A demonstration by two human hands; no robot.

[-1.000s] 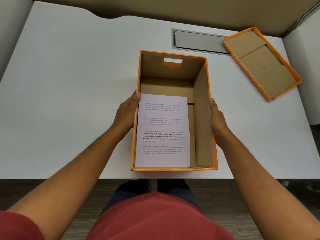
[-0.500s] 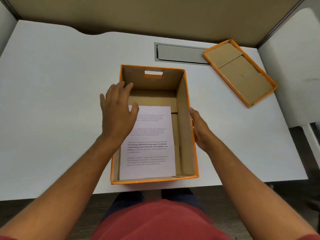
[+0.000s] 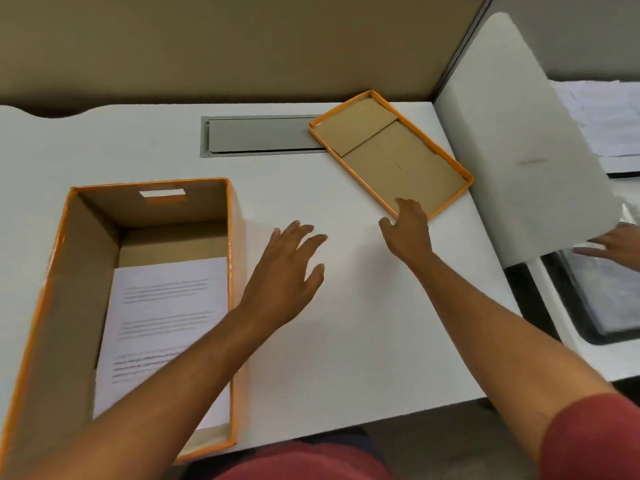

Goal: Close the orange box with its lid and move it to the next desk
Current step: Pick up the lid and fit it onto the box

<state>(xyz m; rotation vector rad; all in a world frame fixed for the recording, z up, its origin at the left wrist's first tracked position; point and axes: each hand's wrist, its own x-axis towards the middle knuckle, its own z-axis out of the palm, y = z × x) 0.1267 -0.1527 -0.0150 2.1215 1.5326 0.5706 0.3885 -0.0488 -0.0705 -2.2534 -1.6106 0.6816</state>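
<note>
A: Nearest, our orange box (image 3: pixel 138 306) stands open at the desk's (image 3: pixel 346 341) front left edge, one printed sheet (image 3: pixel 162 327) flat on its floor.

B: Our left hand (image 3: pixel 287 275) hovers just right of it, fingers spread, empty.

A: Further on, our right hand (image 3: pixel 408 230), open, reaches the lid's (image 3: pixel 391 154) near corner. We judge it nearer.

B: Lid lies upturned, empty, long axis running diagonally, far-left to near-right.
</note>
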